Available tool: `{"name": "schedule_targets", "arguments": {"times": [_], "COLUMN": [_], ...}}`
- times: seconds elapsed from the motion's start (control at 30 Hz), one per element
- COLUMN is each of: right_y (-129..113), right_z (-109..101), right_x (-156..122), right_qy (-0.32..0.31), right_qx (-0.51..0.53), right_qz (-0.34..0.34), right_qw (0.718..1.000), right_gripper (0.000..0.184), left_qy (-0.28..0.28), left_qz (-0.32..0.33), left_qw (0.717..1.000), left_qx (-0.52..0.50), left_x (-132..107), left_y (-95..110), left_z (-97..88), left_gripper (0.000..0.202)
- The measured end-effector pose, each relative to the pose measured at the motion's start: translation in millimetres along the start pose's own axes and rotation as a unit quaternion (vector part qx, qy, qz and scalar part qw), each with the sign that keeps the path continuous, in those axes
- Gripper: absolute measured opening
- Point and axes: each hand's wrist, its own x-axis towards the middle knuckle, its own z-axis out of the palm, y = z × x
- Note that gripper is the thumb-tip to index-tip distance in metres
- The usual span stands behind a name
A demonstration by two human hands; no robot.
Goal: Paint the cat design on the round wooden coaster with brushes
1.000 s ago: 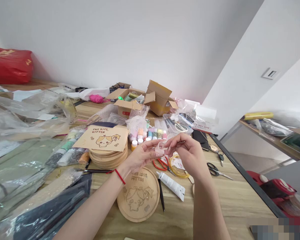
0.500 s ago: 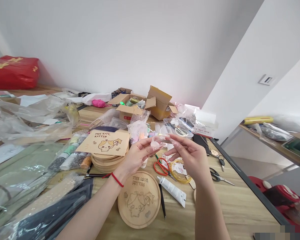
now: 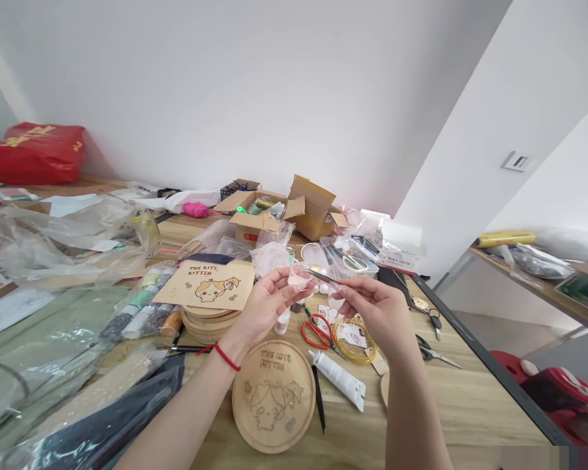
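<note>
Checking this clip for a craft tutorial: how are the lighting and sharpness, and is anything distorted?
In the head view, the light is soft and even with faint shadows; the round engraved wooden plaque stays fairly sharp; the crumpled clear plastic bag shows white glare; wide-angle distortion slants the table's black edge; a pixelated mosaic covers the bottom-right corner.

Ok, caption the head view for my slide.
Left hand pinching a small pink piece, right hand a slim metal tool, above a wooden craft table.
</note>
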Motion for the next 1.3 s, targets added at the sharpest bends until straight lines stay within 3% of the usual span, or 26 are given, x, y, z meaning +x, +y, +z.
{"name": "schedule_targets", "arguments": {"times": [0.47, 0.6, 0.87, 1.3], "right_y": [6.8, 12.3, 20.3, 27.2], "right_z": [29.0, 34.6, 41.2, 45.4], "right_x": [2.4, 3.8, 6.1, 6.6], "right_qy": [-0.17, -0.191, -0.234, -0.29], "right_qx": [0.029, 0.037, 0.112, 0.169], "right_qz": [0.071, 0.082, 0.093, 0.082], "right_qw": [0.982, 0.978, 0.961, 0.939], "right_gripper": [0.04, 0.041, 0.038, 0.036], "left_qy": [-0.035, -0.051, -0.03, -0.033], "left_qz": [0.026, 0.011, -0.031, -0.042], "left_qw": [0.999, 0.998, 0.998, 0.998], "left_qx": [-0.024, -0.019, -0.048, -0.033], "left_x": [-4.7, -6.8, -7.1, -5.9], "left_y": [2.8, 1.8, 3.9, 6.4], "left_z": [10.1, 11.1, 9.1, 3.1], "left_gripper": [0.036, 0.04, 0.044, 0.039]}}
